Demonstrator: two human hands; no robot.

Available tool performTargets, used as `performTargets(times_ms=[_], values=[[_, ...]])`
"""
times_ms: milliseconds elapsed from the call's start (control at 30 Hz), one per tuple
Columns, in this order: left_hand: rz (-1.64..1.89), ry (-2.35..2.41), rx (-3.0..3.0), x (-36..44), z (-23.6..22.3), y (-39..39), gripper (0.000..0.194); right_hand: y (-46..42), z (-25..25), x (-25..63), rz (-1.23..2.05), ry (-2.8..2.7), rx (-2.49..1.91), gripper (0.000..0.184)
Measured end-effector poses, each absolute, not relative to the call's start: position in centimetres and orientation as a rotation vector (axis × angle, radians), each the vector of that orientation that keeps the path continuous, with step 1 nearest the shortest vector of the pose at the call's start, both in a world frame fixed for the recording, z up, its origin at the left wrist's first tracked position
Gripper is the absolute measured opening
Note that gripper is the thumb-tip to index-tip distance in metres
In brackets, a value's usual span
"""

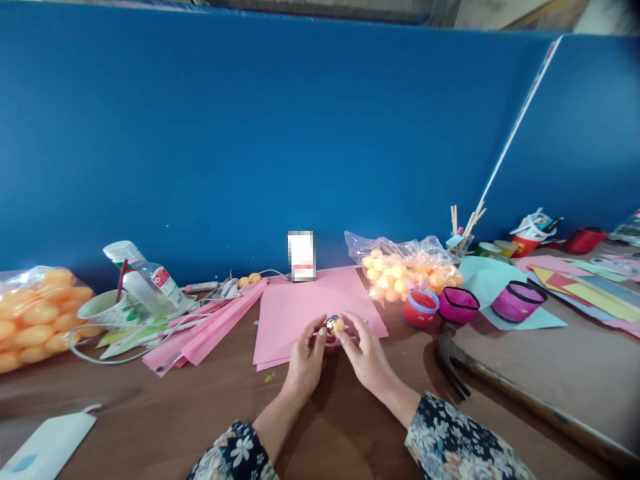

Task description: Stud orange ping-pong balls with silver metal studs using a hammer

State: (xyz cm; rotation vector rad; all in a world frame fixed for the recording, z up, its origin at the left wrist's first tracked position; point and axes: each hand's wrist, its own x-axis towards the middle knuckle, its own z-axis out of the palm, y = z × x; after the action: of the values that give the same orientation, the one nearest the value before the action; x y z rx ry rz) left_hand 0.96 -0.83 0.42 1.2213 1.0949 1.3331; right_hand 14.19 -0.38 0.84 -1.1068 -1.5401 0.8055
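Observation:
My left hand (306,353) and my right hand (367,350) meet near the front edge of the pink paper sheets (310,300). Between their fingertips is a small ball (334,325), shiny silver on its left and yellow on its right. My left thumb and fingers are closed at the silver side, and my right thumb and fingers pinch the yellow side. Just under the ball a pink rounded item (332,342) shows in part; the fingers hide most of it, so its kind is unclear.
To the right are a bag of orange balls (400,273), a red cup (420,308), magenta fabric cups (459,307) and a hammer (520,393). At left lie pink strips (215,327), a plastic bottle (150,280), a paper cup (103,310), another ball bag (40,317) and a white device (50,443).

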Motion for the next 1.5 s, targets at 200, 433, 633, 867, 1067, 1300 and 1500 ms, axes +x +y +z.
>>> performTargets(times_ms=[200,433,633,867,1067,1300,1500], values=[[1.337,1.116,1.259,1.0,0.9,-0.7,0.032,-0.5,1.4,14.2,0.922,-1.516,-1.037,0.026],[1.341,1.126,1.262,1.0,0.8,-0.7,0.027,-0.5,1.9,14.4,0.851,-1.592,-1.063,0.027],[1.377,1.099,1.262,0.9,0.4,-0.6,0.027,-0.4,1.4,14.5,0.836,-1.615,-1.053,0.027],[1.35,1.089,1.232,0.9,0.3,-0.7,0.029,-0.1,0.7,14.5,0.903,-1.574,-0.984,0.026],[1.351,1.024,1.196,1.1,0.6,-0.7,0.034,-0.3,0.9,14.3,0.842,-1.592,-0.989,0.023],[1.334,1.042,1.145,0.9,0.8,-0.6,0.04,-0.6,1.3,14.1,0.784,-1.633,-0.99,0.023],[1.34,1.056,1.118,0.9,1.1,-0.8,0.038,-0.4,0.6,14.1,0.867,-1.521,-1.014,0.038]])
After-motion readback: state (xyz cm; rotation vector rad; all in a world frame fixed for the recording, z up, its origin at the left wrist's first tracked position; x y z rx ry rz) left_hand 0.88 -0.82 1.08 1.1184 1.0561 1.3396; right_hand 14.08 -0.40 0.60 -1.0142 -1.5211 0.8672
